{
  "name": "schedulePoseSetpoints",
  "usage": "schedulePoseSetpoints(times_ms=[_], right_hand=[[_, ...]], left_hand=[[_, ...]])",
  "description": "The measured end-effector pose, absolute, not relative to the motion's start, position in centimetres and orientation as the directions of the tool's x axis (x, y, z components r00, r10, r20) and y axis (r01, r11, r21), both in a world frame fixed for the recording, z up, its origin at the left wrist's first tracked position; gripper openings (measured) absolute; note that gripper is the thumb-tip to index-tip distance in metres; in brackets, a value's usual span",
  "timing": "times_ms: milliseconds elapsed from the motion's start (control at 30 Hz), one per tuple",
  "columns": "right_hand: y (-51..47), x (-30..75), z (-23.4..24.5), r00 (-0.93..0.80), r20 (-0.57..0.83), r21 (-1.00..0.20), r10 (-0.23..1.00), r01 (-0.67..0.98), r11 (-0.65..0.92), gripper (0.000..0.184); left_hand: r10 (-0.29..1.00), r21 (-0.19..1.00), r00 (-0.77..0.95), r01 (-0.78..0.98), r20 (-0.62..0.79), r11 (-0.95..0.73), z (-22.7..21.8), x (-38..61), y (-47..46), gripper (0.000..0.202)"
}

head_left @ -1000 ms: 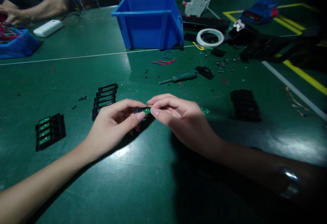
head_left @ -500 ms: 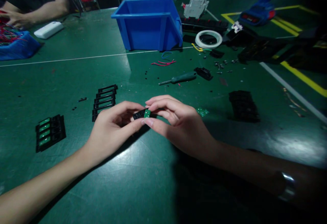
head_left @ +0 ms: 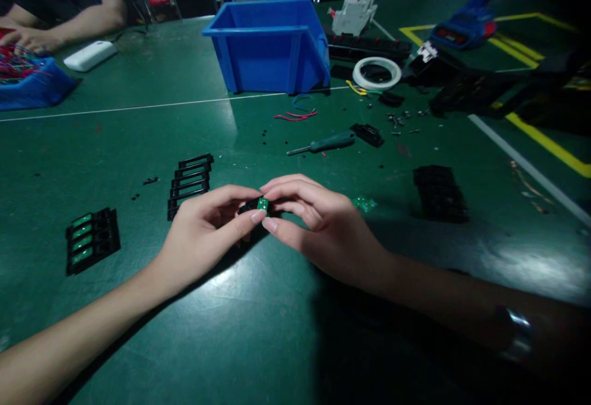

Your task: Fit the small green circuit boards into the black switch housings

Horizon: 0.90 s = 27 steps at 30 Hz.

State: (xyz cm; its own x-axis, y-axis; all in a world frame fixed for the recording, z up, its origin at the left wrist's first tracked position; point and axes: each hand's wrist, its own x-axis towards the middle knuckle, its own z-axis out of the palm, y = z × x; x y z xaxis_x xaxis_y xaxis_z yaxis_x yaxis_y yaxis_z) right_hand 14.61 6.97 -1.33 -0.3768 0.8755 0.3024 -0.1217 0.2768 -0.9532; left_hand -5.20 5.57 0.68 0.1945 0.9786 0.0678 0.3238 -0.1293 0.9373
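Note:
My left hand point(head_left: 210, 220) is closed on a small black plastic housing point(head_left: 247, 208), held just above the table in front of me. At the housing's right end shows a little green circuit board point(head_left: 263, 204); my left thumb tip presses near its lower edge. My right hand point(head_left: 318, 220) curls around from the other side, its fingertips at the top of the board and its thumb beside the bottom edge. Those fingers cover part of the housing. To the left lies a black module with several green boards point(head_left: 92, 240). An open black frame point(head_left: 190, 183) lies just behind my left hand.
Further back are a screwdriver point(head_left: 330, 141), red wires point(head_left: 298, 115), loose screws point(head_left: 399, 119) and a blue bin point(head_left: 268, 54). Small green boards point(head_left: 364, 203) and stacked black parts point(head_left: 441, 192) lie to the right. A tape roll point(head_left: 377, 73) stands behind. Another person's arm point(head_left: 87, 23) is at far left.
My left thumb has moved up over the lower edge of the green board. The board and housing have shifted slightly left; my right thumb now sits a little apart from the board.

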Motion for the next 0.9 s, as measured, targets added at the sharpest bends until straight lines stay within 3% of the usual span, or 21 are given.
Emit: schedulePoseSetpoints(times_ms=[333, 900], right_hand=[[6.99, 14.68, -1.06, -0.368, 0.259, -0.964, 0.893, -0.156, 0.215, 0.01], [7.29, 14.58, -1.3, -0.354, 0.299, -0.954, 0.886, -0.149, 0.262, 0.012]], left_hand=[[0.974, 0.955, 0.209, 0.26, 0.088, -0.142, 0.86, -5.18, 5.62, 0.02], [0.974, 0.963, 0.214, 0.239, 0.073, -0.125, 0.85, -5.35, 5.63, 0.017]])
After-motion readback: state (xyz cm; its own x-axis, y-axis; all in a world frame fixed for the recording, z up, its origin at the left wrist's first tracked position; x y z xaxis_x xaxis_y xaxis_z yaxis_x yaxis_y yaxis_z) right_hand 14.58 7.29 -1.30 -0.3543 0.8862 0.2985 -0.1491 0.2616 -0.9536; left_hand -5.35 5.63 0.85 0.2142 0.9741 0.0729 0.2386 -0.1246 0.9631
